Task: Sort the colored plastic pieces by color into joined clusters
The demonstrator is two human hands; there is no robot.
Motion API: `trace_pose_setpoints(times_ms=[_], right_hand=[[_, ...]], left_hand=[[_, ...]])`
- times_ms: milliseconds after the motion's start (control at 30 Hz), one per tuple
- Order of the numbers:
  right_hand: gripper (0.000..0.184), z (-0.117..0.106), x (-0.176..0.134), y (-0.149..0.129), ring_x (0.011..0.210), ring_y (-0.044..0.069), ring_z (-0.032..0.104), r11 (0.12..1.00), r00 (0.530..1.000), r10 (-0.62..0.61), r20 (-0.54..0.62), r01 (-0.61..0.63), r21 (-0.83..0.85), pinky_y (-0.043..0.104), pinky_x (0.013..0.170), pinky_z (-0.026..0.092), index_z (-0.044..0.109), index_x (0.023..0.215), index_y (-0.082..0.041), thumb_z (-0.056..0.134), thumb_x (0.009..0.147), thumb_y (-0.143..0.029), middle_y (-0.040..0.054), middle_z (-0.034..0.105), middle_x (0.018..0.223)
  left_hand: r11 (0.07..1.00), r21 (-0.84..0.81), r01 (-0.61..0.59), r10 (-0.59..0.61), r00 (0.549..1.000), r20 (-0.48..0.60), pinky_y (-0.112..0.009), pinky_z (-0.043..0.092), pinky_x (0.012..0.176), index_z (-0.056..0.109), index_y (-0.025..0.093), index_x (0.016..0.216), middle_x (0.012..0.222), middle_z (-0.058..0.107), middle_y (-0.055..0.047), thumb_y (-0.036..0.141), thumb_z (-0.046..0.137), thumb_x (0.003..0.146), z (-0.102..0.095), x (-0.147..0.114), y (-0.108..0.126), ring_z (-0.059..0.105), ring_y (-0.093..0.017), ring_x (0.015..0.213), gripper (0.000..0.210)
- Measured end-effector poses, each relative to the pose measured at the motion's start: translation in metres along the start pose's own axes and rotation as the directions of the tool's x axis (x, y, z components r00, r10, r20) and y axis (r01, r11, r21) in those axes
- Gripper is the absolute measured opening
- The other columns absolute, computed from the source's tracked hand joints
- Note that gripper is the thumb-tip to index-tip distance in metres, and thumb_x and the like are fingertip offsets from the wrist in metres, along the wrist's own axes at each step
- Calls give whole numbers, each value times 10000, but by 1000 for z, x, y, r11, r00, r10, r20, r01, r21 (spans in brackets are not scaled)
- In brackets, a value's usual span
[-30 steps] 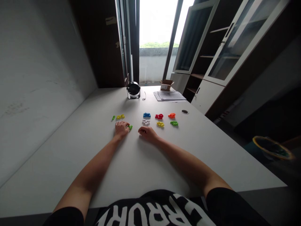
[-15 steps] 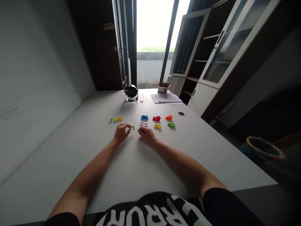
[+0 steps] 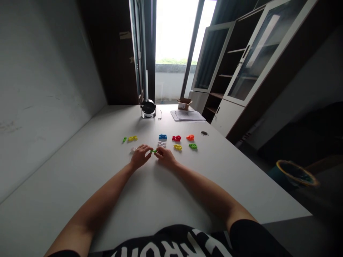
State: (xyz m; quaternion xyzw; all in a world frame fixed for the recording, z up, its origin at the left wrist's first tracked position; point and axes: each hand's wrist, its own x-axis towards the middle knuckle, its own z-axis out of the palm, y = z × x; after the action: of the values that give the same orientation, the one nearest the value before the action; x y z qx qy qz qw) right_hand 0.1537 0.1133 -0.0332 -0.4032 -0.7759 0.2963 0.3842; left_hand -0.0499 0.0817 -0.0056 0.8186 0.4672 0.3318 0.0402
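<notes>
Between the fingertips of my left hand (image 3: 141, 156) is a small green plastic piece (image 3: 153, 151). My right hand (image 3: 165, 157) is closed at the other end of it, thumb and fingers pinching. Fingers cover much of the piece, so its full shape is hidden. Just beyond the right hand sits a small white plastic toy (image 3: 161, 144). Beside my left hand lies a pale, clear-looking bit (image 3: 133, 150), partly hidden by the knuckles. Farther left are a yellow piece (image 3: 132, 138) and a smaller green piece (image 3: 124, 139).
Blue (image 3: 162, 136), red (image 3: 176, 138), orange (image 3: 190, 137), yellow (image 3: 177, 147) and green (image 3: 193, 146) small toys stand on the white table (image 3: 107, 178). Behind them are a round black device (image 3: 148, 107), papers (image 3: 187, 115) and a cardboard box (image 3: 184, 104). A cable hole (image 3: 204, 133) is at right.
My hands have come together, and the green piece has moved right from the left hand alone to between both. The pale bit beside my left hand has come into sight. The view has shifted slightly.
</notes>
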Motion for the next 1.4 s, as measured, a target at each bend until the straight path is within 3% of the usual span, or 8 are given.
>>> trace_pose_setpoints(times_ms=[167, 400, 567, 833, 1033, 1400], right_hand=[[154, 0, -2, -6, 621, 113, 532, 1000, 1000, -26, 7, 26, -6, 228, 600, 392, 643, 971, -209, 625, 868, -322, -17, 653, 759], [107, 0, -3, -5, 635, 118, 546, 996, 997, -58, -50, 54, -73, 229, 626, 407, 631, 935, -214, 603, 872, -296, -9, 667, 776], [89, -1, -2, -5, 628, 119, 543, 995, 997, -59, -56, 54, -78, 231, 628, 417, 638, 888, -208, 604, 873, -289, -2, 676, 780], [145, -3, -2, -9, 675, 125, 569, 983, 984, -178, 8, 178, -52, 236, 659, 437, 682, 1020, -211, 574, 929, -240, 21, 685, 865], [167, -3, -4, -9, 728, 134, 581, 966, 969, -237, 65, 242, -86, 245, 700, 456, 698, 1062, -221, 567, 958, -224, 51, 677, 985], [198, -5, -4, -8, 802, 153, 585, 929, 942, -334, 21, 333, -161, 259, 724, 462, 697, 1095, -229, 527, 995, -219, 61, 654, 1002]], left_hand=[[999, -41, 31, -29, 998, 47, -377, 508, 902, 675, 247, 1079, 1034, 687, -60, 190, 551, 925, 0, 0, 0, 644, -222, 969, 206], [979, -192, 69, -67, 998, 17, -346, 531, 827, 630, 246, 1190, 1046, 702, -53, 293, 556, 944, 3, -1, -2, 676, -200, 902, 262], [950, -270, 158, -137, 986, 97, -333, 531, 802, 663, 246, 1056, 993, 727, -38, 352, 528, 952, 5, 0, -3, 688, -194, 854, 200], [834, -454, 313, -306, 948, 91, -294, 506, 700, 606, 211, 930, 839, 707, -29, 437, 462, 967, 11, 3, -18, 677, -175, 735, 271], [772, -553, 315, -277, 949, 154, -285, 494, 629, 632, 184, 859, 715, 659, -24, 447, 507, 933, 17, 6, -27, 603, -156, 640, 301], [658, -681, 323, -237, 946, 219, -314, 532, 746, 687, 149, 1008, 890, 721, -74, 418, 639, 873, 13, 7, -26, 653, -172, 777, 305]])
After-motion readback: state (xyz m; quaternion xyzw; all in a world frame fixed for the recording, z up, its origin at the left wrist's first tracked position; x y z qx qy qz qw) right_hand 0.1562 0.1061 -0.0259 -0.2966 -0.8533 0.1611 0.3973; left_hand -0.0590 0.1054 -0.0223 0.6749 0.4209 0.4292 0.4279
